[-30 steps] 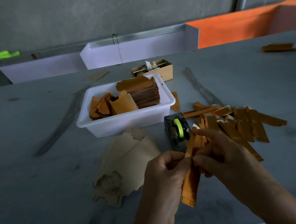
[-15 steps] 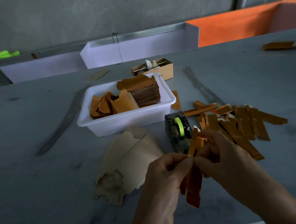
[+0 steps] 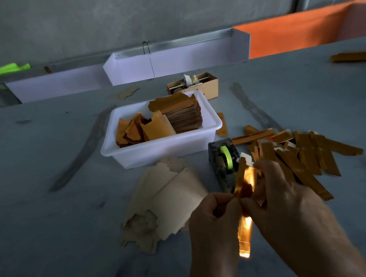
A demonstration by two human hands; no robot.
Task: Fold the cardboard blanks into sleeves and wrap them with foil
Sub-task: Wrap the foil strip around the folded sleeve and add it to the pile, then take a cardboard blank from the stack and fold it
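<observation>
Left hand (image 3: 214, 223) and right hand (image 3: 287, 198) both pinch foil-wrapped sleeve (image 3: 244, 211) at mid-length between them. Risk: uneven finger pressure could crease foil or spring fold open.

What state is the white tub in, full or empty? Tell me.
Partly full. The white tub holds a tall stack of orange sheets at its right and loose leaning orange pieces at its left.
</observation>
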